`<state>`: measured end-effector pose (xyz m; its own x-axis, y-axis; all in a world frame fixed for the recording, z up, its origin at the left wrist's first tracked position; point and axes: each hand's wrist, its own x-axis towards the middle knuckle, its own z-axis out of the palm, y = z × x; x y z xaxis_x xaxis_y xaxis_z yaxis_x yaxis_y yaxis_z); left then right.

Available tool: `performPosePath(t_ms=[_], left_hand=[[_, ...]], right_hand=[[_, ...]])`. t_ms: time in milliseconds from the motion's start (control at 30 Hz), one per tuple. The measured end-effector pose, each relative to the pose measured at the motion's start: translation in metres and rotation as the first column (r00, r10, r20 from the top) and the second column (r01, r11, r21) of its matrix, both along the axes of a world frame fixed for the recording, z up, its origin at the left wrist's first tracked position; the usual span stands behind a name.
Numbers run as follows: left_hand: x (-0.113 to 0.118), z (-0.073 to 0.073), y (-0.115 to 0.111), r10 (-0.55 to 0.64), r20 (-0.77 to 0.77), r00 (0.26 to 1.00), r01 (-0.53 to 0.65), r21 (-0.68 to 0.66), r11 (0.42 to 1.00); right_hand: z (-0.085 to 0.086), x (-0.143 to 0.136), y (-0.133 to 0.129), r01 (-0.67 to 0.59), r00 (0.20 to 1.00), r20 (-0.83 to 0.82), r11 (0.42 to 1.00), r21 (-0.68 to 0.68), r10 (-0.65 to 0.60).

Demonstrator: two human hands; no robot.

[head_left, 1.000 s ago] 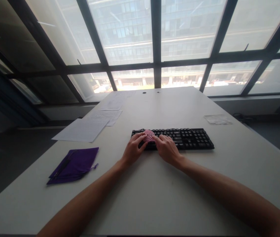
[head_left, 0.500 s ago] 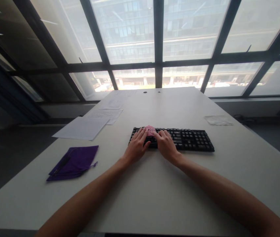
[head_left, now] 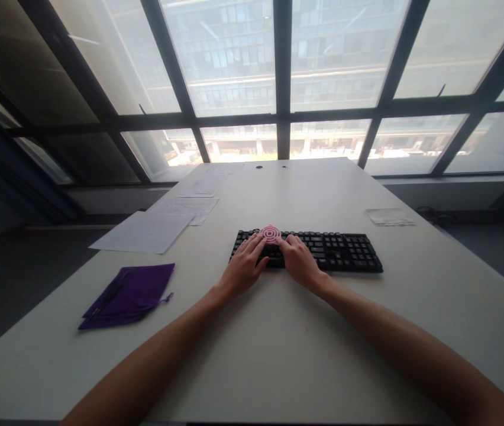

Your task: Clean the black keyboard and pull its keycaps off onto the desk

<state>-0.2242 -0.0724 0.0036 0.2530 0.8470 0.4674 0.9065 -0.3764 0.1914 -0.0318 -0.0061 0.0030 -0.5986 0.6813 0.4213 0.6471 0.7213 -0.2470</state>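
A black keyboard point(head_left: 336, 251) lies on the white table in front of me. A pink disc point(head_left: 271, 234) with pale concentric rings or a spiral rests on its keys; its kind I cannot make out. From the left, my left hand point(head_left: 244, 263) lies over the keyboard with stretched fingers, its fingertips against the disc's left edge and its thumb apart. My right hand point(head_left: 299, 260) has its fingers curled down, and its foremost digit meets the disc's lower right edge. The undersides of both hands are hidden.
A purple pouch point(head_left: 130, 294) with a cord lies to the left. Several paper sheets point(head_left: 143, 232) spread behind it along the left edge. A folded pale tissue or cloth point(head_left: 389, 217) is at the right. Windows point(head_left: 238, 59) stand beyond the table point(head_left: 252, 367).
The view has shifted slightly, so the table items sit a little farther left. Both hands stay at the pink disc on the keyboard, with barely any change in pose.
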Motion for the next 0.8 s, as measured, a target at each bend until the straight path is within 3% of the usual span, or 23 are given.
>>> performPosePath(t_ms=[367,800], left_hand=[[0.0011,0.0042,-0.0059,0.016,0.032,0.999,-0.017,0.023,1.000],[-0.0021,-0.0008,-0.0050,-0.005,-0.005,1.000,0.005,-0.005,1.000]], right_hand=[[-0.0020,0.0059,-0.0003,-0.090,0.994,-0.065,0.996,-0.016,0.089],[-0.0003,0.0068,-0.0028,0.027,0.996,-0.085,0.999,0.024,-0.025]])
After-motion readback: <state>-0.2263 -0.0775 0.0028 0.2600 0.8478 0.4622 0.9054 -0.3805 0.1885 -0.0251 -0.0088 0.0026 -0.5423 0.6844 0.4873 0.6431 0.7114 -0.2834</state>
